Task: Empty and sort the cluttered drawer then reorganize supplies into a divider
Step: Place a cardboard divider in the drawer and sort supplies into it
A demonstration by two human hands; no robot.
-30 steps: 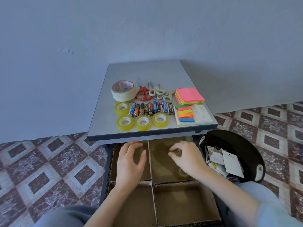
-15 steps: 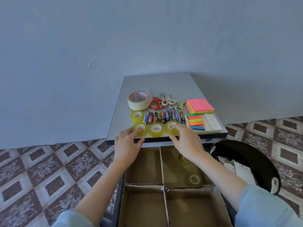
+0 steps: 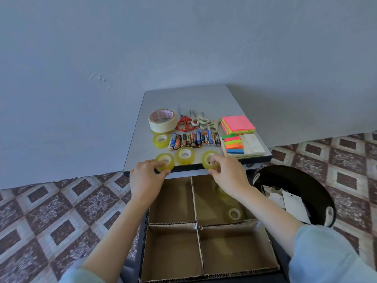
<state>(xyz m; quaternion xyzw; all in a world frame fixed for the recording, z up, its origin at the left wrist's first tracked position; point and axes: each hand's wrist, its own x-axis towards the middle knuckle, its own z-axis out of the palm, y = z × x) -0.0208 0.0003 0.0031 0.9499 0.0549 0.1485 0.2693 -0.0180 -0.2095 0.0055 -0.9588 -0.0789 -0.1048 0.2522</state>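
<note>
**A:** How far along is it?

**B:** Emptying and sorting look done, I'd say; the table [image 3: 183, 99] carries the supplies in neat groups, and the cardboard divider [image 3: 194, 203] sits in the open drawer just below its front edge. Filling has barely begun; the far-right compartment holds one small roll [image 3: 234, 213] plainly and what seems a second [image 3: 221, 190], half hidden under the right wrist; the other three compartments show bare cardboard.

**A:** And the hands?

**B:** Apart, each clamped on a small yellow tape roll at the table's front edge; the left hand [image 3: 145, 176] grips the front-left roll [image 3: 165, 160]; the right hand [image 3: 228, 174] pinches the front-right roll [image 3: 210, 160]; a middle roll [image 3: 185, 155] lies between them untouched; a back roll [image 3: 161, 140] sits further in.

**A:** What is left?

**B:** Most of it: the wide tape roll [image 3: 162, 122], the sticky notes [image 3: 238, 124], the page flags [image 3: 233, 144], the scissors [image 3: 184, 123] and the batteries [image 3: 195, 140] all wait on the table.

**A:** Anything in the way?

**B:** Little; a black bin [image 3: 326, 217] with paper scraps stands just beside the drawer on the right, off the path; the batteries lie close behind the rolls, so a careless lift might nudge them.
</note>
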